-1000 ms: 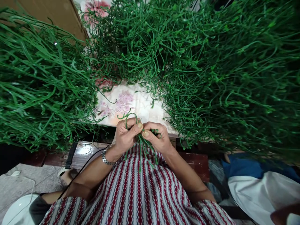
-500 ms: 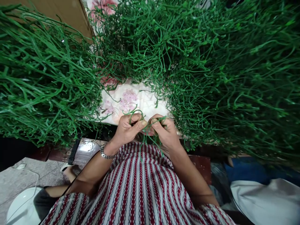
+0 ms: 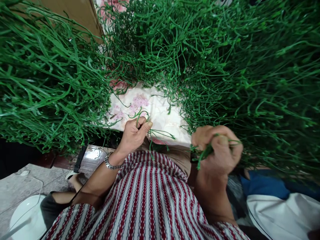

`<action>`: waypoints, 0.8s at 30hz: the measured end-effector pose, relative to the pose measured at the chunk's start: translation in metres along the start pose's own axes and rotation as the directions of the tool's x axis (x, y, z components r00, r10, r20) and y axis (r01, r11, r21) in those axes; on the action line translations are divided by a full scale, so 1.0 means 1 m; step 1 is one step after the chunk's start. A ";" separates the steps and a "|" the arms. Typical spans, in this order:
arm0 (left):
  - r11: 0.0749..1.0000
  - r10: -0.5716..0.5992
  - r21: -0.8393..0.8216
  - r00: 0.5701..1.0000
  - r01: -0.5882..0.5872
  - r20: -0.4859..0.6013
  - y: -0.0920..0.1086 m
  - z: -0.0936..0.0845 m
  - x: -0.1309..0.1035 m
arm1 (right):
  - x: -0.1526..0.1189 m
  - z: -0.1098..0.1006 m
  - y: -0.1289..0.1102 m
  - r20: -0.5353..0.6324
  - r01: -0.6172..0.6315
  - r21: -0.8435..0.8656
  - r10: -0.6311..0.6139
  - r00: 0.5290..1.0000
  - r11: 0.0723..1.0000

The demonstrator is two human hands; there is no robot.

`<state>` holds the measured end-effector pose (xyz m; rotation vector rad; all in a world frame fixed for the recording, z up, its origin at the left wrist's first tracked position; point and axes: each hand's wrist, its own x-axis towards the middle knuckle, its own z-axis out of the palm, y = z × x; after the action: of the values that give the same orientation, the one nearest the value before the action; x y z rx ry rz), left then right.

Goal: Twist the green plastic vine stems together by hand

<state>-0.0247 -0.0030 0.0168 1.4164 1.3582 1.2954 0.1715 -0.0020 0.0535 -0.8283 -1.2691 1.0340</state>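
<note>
My left hand (image 3: pixel 136 133), with a metal watch on its wrist, pinches a few thin green stems (image 3: pixel 162 134) over the near edge of the flowered cloth (image 3: pixel 165 116). Their ends stick out to the right and hang below the fingers. Off to the right, my right hand (image 3: pixel 218 148) is closed around a small bunch of green strands (image 3: pixel 206 154), beside the large right-hand pile (image 3: pixel 250 93). The two hands are well apart. Another heap of green stems (image 3: pixel 45 83) lies to the left of my left hand.
Behind the cloth, more green stems (image 3: pixel 170 40) are heaped. A cardboard box (image 3: pixel 75 15) stands at the back left. A person's bent leg (image 3: pixel 60 198) and a white round stool (image 3: pixel 27 216) are at the lower left. Blue and white fabric (image 3: pixel 282 206) shows at the lower right.
My right hand has moved away from my left hand to the right, with green strands in it. My left hand has stayed nearly in place, still pinching its stems.
</note>
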 end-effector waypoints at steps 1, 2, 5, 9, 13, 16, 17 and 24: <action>0.999 0.003 0.048 1.000 -0.003 0.001 0.002 0.000 0.000 | 0.001 0.002 -0.003 -0.007 0.071 -0.018 -0.071 0.997 0.997; 0.996 0.004 0.085 1.000 -0.005 0.008 0.004 0.001 -0.001 | 0.003 0.004 -0.004 0.027 0.143 -0.088 -0.141 0.990 0.986; 0.993 -0.022 0.119 0.999 0.019 0.023 0.008 0.007 -0.004 | 0.006 0.017 0.005 0.304 0.327 -0.453 -0.201 0.931 0.829; 0.997 -0.062 0.045 0.995 0.066 -0.080 0.010 0.017 -0.009 | 0.002 0.034 0.030 0.467 0.348 -0.613 -0.030 0.884 0.709; 0.994 -0.113 -0.028 0.986 0.110 -0.126 0.007 0.021 -0.011 | -0.007 0.039 0.042 0.393 0.250 -0.602 0.009 0.920 0.759; 0.996 -0.087 -0.032 0.989 0.083 -0.121 0.006 0.020 -0.012 | -0.008 0.037 0.039 0.452 0.244 -0.577 0.057 0.890 0.779; 0.998 -0.064 -0.013 0.990 0.063 -0.123 0.005 0.018 -0.011 | -0.007 0.036 0.038 0.479 0.255 -0.574 0.067 0.875 0.778; 0.991 -0.107 -0.093 0.987 0.096 -0.120 0.002 0.012 -0.008 | -0.009 0.038 0.031 0.570 0.403 -0.573 -0.006 0.821 0.713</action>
<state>-0.0119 -0.0096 0.0155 1.2089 1.4201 1.3774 0.1294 -0.0021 0.0274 -0.9225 -2.2615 0.5970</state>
